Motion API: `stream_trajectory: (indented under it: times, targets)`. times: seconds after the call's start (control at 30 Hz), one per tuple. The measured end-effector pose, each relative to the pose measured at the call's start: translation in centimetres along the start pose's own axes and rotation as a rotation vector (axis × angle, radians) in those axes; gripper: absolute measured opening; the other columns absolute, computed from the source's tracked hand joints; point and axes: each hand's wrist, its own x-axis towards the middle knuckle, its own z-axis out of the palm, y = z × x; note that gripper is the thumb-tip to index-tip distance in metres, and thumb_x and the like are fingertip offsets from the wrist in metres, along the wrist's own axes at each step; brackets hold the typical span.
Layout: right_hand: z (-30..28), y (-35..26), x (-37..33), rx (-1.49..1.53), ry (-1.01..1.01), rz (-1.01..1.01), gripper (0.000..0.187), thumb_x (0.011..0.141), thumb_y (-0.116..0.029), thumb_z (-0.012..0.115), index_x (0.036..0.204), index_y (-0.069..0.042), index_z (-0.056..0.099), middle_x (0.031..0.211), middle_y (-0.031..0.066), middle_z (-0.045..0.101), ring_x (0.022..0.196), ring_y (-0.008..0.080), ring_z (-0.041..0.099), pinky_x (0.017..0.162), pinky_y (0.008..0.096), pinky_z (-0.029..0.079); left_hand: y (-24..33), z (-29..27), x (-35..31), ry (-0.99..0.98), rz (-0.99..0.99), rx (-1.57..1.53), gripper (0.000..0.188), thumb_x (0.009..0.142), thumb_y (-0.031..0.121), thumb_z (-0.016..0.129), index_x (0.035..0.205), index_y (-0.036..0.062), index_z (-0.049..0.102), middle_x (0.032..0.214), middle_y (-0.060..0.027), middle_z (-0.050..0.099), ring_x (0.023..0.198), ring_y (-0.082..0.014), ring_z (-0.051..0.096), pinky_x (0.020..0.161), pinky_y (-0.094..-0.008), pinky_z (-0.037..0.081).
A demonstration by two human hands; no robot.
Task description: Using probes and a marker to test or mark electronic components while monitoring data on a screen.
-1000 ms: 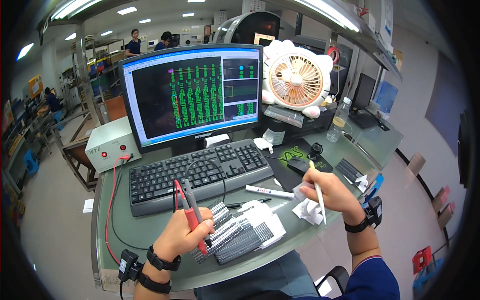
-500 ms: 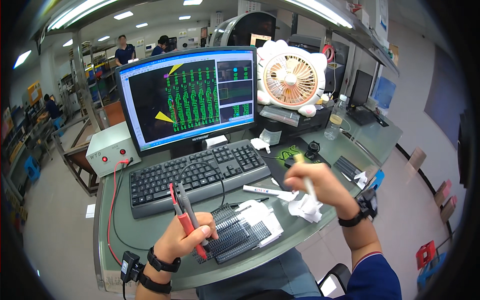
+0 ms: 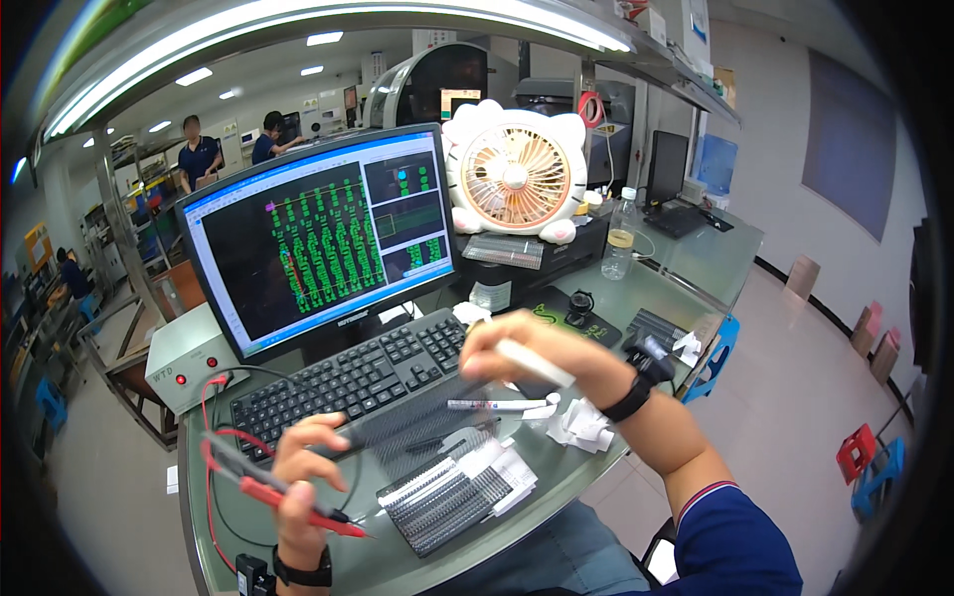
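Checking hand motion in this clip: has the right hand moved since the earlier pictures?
Yes: the right hand has moved left, from well right of the keyboard to its right end in view.

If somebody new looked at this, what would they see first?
Probably the white fan with cat-like ears and paws, just right of the monitor. Next, the bright green shapes on that black screen, behind the keyboard. Then the red probe in the left hand, at the lower left.
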Motion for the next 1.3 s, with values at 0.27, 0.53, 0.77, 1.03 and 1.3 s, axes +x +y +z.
stream_trajectory:
  times: [0.27,0.53,0.77,1.03,1.3]
  targets:
    - [-14.0,7.8,-2.6,-0.188,0.554,-0.075,0.013,0.089,-0.015,0.064,0.085,-0.003,0.064,0.069,-0.0057,0.054,0.06,0.0022,0.049,0.053,0.0188,0.04,-1.7,1.0,-0.3,0.18,-0.232,-0.12,0.039,0.084,0.035,0.036,0.065,0.0026,0.047,0.085,-0.0129,0.048,0.082,-0.0196,0.045,0.079,-0.0324,0.036]
    - [-16.2,14.0,-2.1,-0.409,0.654,0.032,0.012,0.086,-0.016,0.065,0.084,-0.004,0.064,0.063,-0.0008,0.055,0.058,0.007,0.052,0.054,0.0249,0.043,-2.4,0.9,-0.7,0.165,-0.265,-0.08,0.041,0.085,0.035,0.035,0.065,0.0017,0.048,0.081,-0.0127,0.048,0.077,-0.0187,0.045,0.074,-0.0312,0.036]
    - [-16.0,14.4,-1.3,-0.34,0.679,0.061,0.014,0.087,-0.016,0.064,0.083,-0.002,0.064,0.063,-0.0012,0.056,0.058,0.0064,0.053,0.054,0.0238,0.043,-2.6,0.9,-0.7,0.157,-0.269,-0.1,0.04,0.085,0.034,0.034,0.066,0.0013,0.048,0.081,-0.0129,0.049,0.077,-0.0183,0.045,0.074,-0.0302,0.036]
    - [-16.2,13.3,-1.1,-0.44,0.925,0.042,0.013,0.087,-0.015,0.064,0.083,-0.003,0.063,0.061,-0.0012,0.055,0.057,0.0063,0.053,0.054,0.0244,0.043,-2.5,0.9,-0.7,0.143,-0.269,-0.094,0.04,0.086,0.033,0.034,0.066,0.0014,0.048,0.081,-0.0128,0.049,0.078,-0.0185,0.045,0.073,-0.0302,0.036]
    - [-16.4,14.1,-1.4,-0.358,0.693,0.049,0.012,0.086,-0.015,0.064,0.083,-0.003,0.063,0.062,-0.0003,0.056,0.058,0.0069,0.053,0.055,0.0249,0.043,-2.7,0.8,-0.8,0.127,-0.254,-0.108,0.04,0.086,0.032,0.033,0.066,0.0011,0.048,0.082,-0.0129,0.049,0.078,-0.0187,0.046,0.073,-0.0304,0.037]
